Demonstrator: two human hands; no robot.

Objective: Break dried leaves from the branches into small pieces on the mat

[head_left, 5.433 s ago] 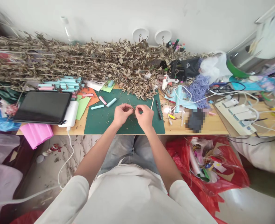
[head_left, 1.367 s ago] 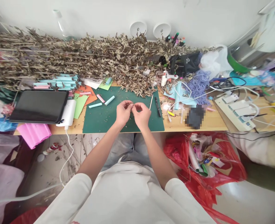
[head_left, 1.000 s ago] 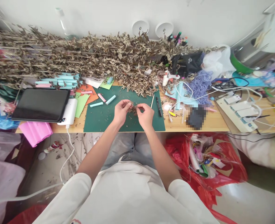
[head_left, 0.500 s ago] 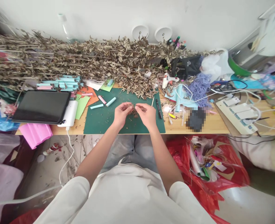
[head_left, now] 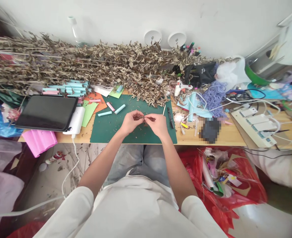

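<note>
My left hand [head_left: 131, 123] and my right hand [head_left: 157, 125] meet at the fingertips above a green cutting mat [head_left: 106, 130]. Both are closed in a pinch, with small bits of dried brown leaf [head_left: 144, 118] between them, mostly covered by the fingers. Leaf crumbs lie on the mat beneath. Just beyond my hands, a heap of dried leaves [head_left: 149, 94] spills onto the mat's back edge. Left of my left hand are two blue paper rolls [head_left: 120, 109] and a pink one [head_left: 110, 106]. A black pen [head_left: 170, 118] lies right of my right hand.
Dried leafy stalks [head_left: 98, 62] stretch along the wall. A tablet [head_left: 48, 112] leans on a white power bank [head_left: 75, 120] at left, near stacked paper rolls [head_left: 73, 87]. At right are a glue gun [head_left: 182, 87], purple yarn [head_left: 214, 96], a power strip [head_left: 253, 127] and a red bag [head_left: 250, 185] below.
My fingertips have drawn together over the leaf bits, the right fingers reaching across to the left ones. The whole view has shifted slightly.
</note>
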